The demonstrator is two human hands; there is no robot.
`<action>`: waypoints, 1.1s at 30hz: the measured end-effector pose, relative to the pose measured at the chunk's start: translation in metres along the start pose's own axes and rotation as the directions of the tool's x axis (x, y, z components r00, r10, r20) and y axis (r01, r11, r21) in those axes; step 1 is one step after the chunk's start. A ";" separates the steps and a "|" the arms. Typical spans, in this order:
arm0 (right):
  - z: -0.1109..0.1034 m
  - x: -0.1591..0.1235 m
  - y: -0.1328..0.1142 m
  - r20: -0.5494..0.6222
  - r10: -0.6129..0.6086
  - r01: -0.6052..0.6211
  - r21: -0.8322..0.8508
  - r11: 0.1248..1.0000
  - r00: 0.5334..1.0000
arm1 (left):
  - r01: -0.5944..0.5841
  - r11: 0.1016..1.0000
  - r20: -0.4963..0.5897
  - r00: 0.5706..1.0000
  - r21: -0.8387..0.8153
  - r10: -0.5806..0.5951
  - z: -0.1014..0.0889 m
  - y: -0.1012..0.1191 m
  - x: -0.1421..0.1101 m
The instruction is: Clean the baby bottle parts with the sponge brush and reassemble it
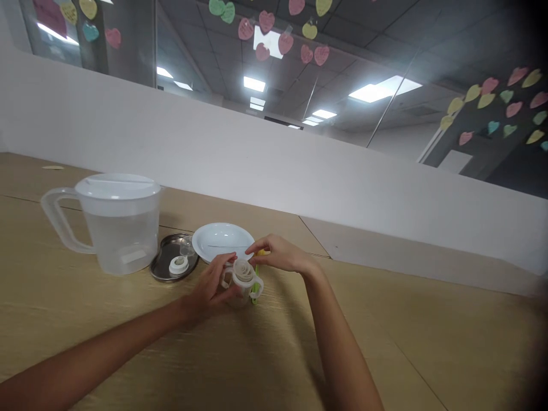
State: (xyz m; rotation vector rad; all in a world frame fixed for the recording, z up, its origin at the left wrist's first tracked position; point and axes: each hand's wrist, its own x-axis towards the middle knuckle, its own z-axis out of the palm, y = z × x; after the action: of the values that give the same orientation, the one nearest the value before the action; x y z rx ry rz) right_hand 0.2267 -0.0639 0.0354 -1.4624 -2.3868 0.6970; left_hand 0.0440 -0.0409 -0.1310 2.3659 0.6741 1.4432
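My left hand is wrapped around a small clear two-handled bottle, which stands upright on the table. The bottle has pale loop handles on both sides, and a whitish ringed piece fills its mouth. Just above and to the right hovers my right hand, thumb and fingers apart and pointing left, with nothing visible between them. Behind the bottle is a slim green and yellow utensil; its kind is unclear, and the bottle and right hand partly hide it.
A white plate lies behind the hands. To its left, a metal tray carries a white ring cap and a clear cover. A large lidded plastic pitcher stands farther left. A white wall borders the table's back.
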 end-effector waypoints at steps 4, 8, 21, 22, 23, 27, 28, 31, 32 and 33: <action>0.005 -0.003 -0.010 0.011 -0.034 0.034 0.016 0.999 0.999 | 0.001 0.997 -0.159 0.987 0.075 0.011 -0.003 -0.001 0.000; 0.013 -0.001 -0.010 0.024 -0.009 0.012 -0.147 0.989 1.000 | 0.114 0.983 -0.296 0.953 0.142 -0.068 -0.003 -0.002 0.004; 0.010 -0.007 -0.015 -0.033 0.021 -0.028 -0.235 0.972 0.999 | -0.320 0.654 0.041 0.914 0.685 0.404 -0.058 -0.044 0.012; 0.009 -0.008 -0.015 -0.038 0.024 -0.033 -0.233 0.972 0.999 | -0.282 0.642 0.050 0.933 0.713 0.355 -0.065 -0.047 0.014; 0.008 -0.009 -0.016 -0.041 0.030 -0.039 -0.229 0.973 0.999 | -0.236 0.634 0.045 0.952 0.737 0.302 -0.071 -0.048 0.016; 0.004 -0.013 -0.018 -0.045 0.061 -0.069 -0.207 0.976 0.997 | -0.066 0.611 0.015 0.996 0.789 0.089 -0.088 -0.049 0.015; 0.003 -0.014 -0.018 -0.051 0.066 -0.076 -0.211 0.974 0.996 | -0.025 0.609 0.020 1.000 0.793 0.016 -0.091 -0.049 0.013; 0.000 -0.016 -0.019 -0.066 0.070 -0.084 -0.229 0.970 0.995 | 0.045 0.601 0.099 0.974 0.798 -0.204 -0.097 -0.047 0.008; 0.000 -0.017 -0.019 -0.066 0.070 -0.083 -0.228 0.970 0.995 | 0.059 0.596 0.128 0.955 0.801 -0.266 -0.098 -0.046 0.008; -0.001 -0.017 -0.019 -0.064 0.069 -0.082 -0.224 0.971 0.996 | 0.073 0.585 0.148 0.935 0.807 -0.321 -0.098 -0.046 0.008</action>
State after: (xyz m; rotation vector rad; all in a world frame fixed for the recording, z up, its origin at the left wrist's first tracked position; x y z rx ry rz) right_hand 0.2209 -0.0860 0.0464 -1.6458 -2.4442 0.4044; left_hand -0.0508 0.0025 -0.1016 2.8806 1.7306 0.7130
